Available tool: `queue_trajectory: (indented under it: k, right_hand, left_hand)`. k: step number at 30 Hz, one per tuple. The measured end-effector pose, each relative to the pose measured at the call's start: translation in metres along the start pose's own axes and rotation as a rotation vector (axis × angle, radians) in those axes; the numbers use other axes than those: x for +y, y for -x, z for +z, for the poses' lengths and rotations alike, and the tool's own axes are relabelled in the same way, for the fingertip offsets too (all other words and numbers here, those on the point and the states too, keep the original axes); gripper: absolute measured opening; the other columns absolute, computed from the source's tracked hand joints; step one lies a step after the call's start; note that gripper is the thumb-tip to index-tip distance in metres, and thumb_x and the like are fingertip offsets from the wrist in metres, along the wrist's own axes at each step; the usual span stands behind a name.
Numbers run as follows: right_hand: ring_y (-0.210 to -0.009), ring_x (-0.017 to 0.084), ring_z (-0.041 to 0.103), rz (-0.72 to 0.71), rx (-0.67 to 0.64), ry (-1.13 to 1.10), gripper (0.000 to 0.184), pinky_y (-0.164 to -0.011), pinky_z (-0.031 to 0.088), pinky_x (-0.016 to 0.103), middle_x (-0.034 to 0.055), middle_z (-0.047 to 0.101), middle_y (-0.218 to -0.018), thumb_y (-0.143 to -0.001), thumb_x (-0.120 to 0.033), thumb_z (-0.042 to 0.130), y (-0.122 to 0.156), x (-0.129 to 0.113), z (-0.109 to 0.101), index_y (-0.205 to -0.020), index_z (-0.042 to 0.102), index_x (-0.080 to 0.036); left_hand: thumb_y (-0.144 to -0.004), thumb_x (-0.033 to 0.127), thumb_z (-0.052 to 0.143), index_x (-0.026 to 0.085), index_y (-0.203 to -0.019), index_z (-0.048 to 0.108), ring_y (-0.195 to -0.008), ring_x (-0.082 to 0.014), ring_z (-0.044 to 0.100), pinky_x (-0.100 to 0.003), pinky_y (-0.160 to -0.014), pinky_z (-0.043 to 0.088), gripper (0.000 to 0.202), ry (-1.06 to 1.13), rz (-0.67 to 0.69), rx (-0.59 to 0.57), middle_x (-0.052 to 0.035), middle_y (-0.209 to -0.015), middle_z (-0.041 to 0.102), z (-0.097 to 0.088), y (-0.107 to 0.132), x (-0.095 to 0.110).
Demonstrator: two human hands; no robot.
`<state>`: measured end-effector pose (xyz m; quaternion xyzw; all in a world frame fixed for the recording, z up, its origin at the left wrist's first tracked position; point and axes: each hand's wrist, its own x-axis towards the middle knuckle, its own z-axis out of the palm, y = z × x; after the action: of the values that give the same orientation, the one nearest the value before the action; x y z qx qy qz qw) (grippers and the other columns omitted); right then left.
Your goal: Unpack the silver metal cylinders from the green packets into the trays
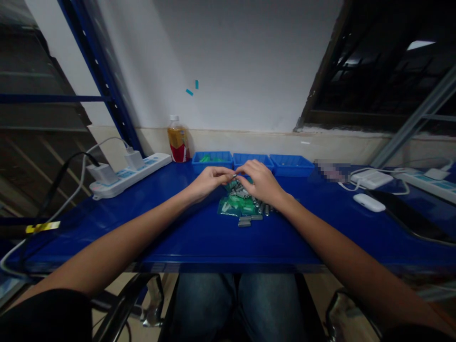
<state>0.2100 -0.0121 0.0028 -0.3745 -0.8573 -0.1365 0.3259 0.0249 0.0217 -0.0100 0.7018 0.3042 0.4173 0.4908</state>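
My left hand and my right hand meet above the middle of the blue table. Between their fingertips is a small grey metal piece, too small to make out fully. The left thumb and forefinger pinch it, and the right fingertips close on it from the other side. Below the hands lies a pile of small grey metal cylinders, several of them loose at the front and right. Green-tinted plastic bags with small parts inside lie among them. The right hand partly covers the pile.
Three blue trays stand along the wall; the left tray holds green items. A drink bottle stands beside them. Power strips with cables lie at both sides. A white case and a dark phone are at the right.
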Motion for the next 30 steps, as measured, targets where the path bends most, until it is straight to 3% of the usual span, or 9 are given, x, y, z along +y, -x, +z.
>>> queue_trajectory:
  k: [5,11,16,20,25,28,30]
  right_hand:
    - [-0.083,0.021,0.051,-0.003,0.0,-0.035,0.009,-0.073,0.037,0.034,0.0057,0.059,-0.087,-0.088,-0.022,0.048,0.004,0.003,0.001,-0.089,0.056,-0.02]
    - [-0.083,0.021,0.052,0.073,0.025,-0.114,0.009,-0.073,0.038,0.034,0.0056,0.058,-0.084,-0.089,-0.023,0.045,0.004,0.002,0.006,-0.086,0.053,-0.019]
    - [-0.085,0.021,0.053,0.066,0.038,-0.109,0.011,-0.074,0.039,0.033,0.007,0.059,-0.086,-0.089,-0.025,0.048,0.005,0.002,0.007,-0.094,0.054,-0.017]
    - [-0.083,0.022,0.052,0.024,0.029,-0.03,0.013,-0.073,0.037,0.033,0.0074,0.061,-0.085,-0.091,-0.025,0.046,0.004,0.005,0.007,-0.09,0.057,-0.018]
    - [-0.082,0.023,0.053,0.184,0.116,0.081,0.017,-0.073,0.038,0.035,0.0076,0.062,-0.082,-0.088,-0.03,0.049,0.007,0.04,0.002,-0.082,0.059,-0.018]
    - [-0.082,0.026,0.052,0.375,0.174,0.196,0.019,-0.075,0.037,0.037,0.0094,0.063,-0.08,-0.086,-0.031,0.05,0.015,0.073,-0.003,-0.079,0.062,-0.017]
    - [-0.086,0.028,0.051,0.524,0.19,0.262,0.02,-0.076,0.037,0.039,0.011,0.064,-0.083,-0.085,-0.031,0.051,0.023,0.093,-0.005,-0.079,0.063,-0.017]
  left_hand:
    - [-0.076,0.023,0.063,0.015,-0.109,0.052,-0.072,-0.0129,0.062,-0.024,-0.065,0.045,0.036,0.059,0.009,0.022,-0.0029,-0.075,0.067,0.002,0.0,0.001]
    - [-0.075,0.032,0.065,0.012,-0.093,0.057,-0.074,-0.0132,0.06,-0.028,-0.074,0.047,0.028,-0.126,0.132,-0.025,-0.0049,-0.082,0.065,0.001,0.001,0.002]
    - [-0.078,0.036,0.06,0.011,-0.089,0.06,-0.077,-0.0142,0.06,-0.028,-0.075,0.046,0.027,-0.192,0.125,0.02,-0.0068,-0.086,0.065,0.004,0.002,0.003]
    - [-0.083,0.037,0.054,0.011,-0.092,0.063,-0.075,-0.0152,0.06,-0.027,-0.072,0.047,0.029,-0.31,0.12,-0.02,-0.0071,-0.085,0.068,0.002,0.002,0.002]
    - [-0.082,0.03,0.055,0.016,-0.093,0.068,-0.076,-0.0171,0.061,-0.027,-0.072,0.044,0.022,-0.828,0.23,-0.177,-0.0064,-0.085,0.069,-0.01,-0.002,-0.004]
    - [-0.081,0.026,0.054,0.018,-0.087,0.07,-0.075,-0.0168,0.061,-0.025,-0.07,0.043,0.019,-0.977,0.269,-0.241,-0.0059,-0.085,0.069,-0.013,-0.003,-0.008]
    - [-0.081,0.026,0.053,0.019,-0.089,0.07,-0.075,-0.0169,0.061,-0.025,-0.068,0.042,0.02,-1.033,0.271,-0.224,-0.0056,-0.087,0.069,-0.011,-0.002,-0.01]
